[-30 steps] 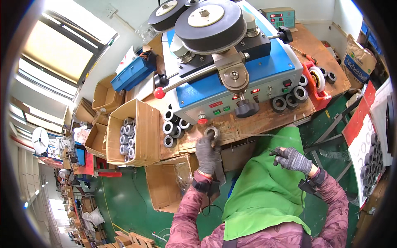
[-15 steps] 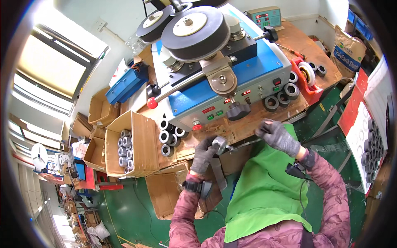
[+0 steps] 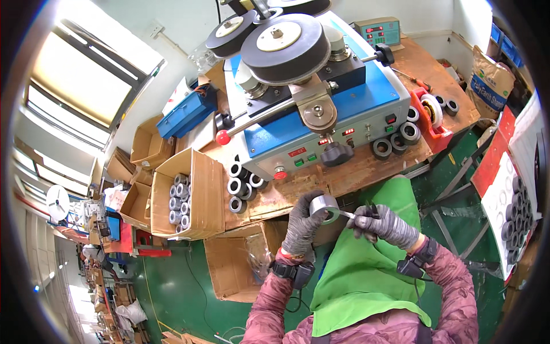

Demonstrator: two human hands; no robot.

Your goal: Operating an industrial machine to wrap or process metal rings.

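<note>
My gloved left hand is closed round a shiny silver ring, its open bore turned toward the right. In my gloved right hand is a slim pen-like tool. Its pale end reaches toward the ring's right side; whether the two touch, I cannot tell. A dark end of the tool sticks up by the fingers. Both hands are above the green apron, in front of the bench edge.
A blue machine with dark wheels stands on the wooden bench. Several dark rings lie left of it, more on its right by a red tape dispenser. A carton holds silver rings; another carton is below.
My left hand has moved right and turned the ring so its bore shows. The right hand has lowered a little, and the gap between my hands has narrowed.
</note>
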